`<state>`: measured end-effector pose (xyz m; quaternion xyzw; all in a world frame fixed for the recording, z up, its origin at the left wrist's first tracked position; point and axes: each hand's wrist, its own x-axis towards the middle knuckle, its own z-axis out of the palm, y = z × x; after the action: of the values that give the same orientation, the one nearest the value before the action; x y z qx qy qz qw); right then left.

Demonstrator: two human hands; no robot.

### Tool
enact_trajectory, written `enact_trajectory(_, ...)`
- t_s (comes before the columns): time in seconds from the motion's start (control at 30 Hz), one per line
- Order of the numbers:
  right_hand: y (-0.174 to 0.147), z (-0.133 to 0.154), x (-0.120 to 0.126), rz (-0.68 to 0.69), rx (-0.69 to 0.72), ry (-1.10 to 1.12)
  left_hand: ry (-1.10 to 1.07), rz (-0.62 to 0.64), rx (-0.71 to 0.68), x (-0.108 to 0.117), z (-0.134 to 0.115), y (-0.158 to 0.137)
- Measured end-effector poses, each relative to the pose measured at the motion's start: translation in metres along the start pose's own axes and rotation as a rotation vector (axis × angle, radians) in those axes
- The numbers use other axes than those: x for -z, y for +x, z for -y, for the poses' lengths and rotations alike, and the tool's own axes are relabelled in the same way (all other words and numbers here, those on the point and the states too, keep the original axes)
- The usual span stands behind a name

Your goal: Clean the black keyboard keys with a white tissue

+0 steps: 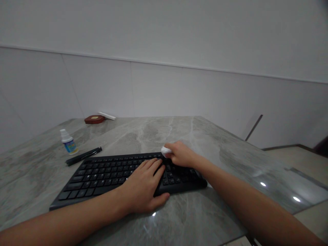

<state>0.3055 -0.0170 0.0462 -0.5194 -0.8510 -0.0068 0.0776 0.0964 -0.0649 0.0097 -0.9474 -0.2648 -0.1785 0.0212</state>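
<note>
A black keyboard (107, 174) lies at a slant on the grey marbled table. My left hand (145, 184) rests on its middle keys, fingers stretched out and the thumb spread toward the near edge. Beyond it, my right hand (180, 153) is closed on a small white wad (166, 150), maybe tissue or cotton, at the keyboard's far edge above the right-hand keys. The right hand and forearm cover some of those keys.
Left of the keyboard stand a small white-capped spray bottle (68, 143) and a black pen-like tool (84, 156), which lies flat. A reddish-brown box (94, 119) and a white flat piece (107, 115) sit by the wall. The marbled table (164, 133) drops off at the right.
</note>
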Motion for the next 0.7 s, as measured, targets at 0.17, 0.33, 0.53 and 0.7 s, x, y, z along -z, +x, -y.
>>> enact_trajectory(0.17,0.003,-0.007,-0.002,0.008,0.003,-0.032,0.015,0.025,0.006,0.001,-0.001,0.0)
enact_trajectory(0.33,0.004,-0.006,-0.004,0.021,0.022,0.016,-0.002,0.01,0.003,0.0,0.0,0.0)
enact_trajectory(0.53,0.004,-0.006,-0.004,0.013,0.025,0.039,-0.004,0.004,0.009,-0.001,0.001,0.0)
enact_trajectory(0.7,0.005,-0.005,-0.01,-0.003,0.044,0.097,0.026,0.026,0.002,0.001,-0.001,0.001)
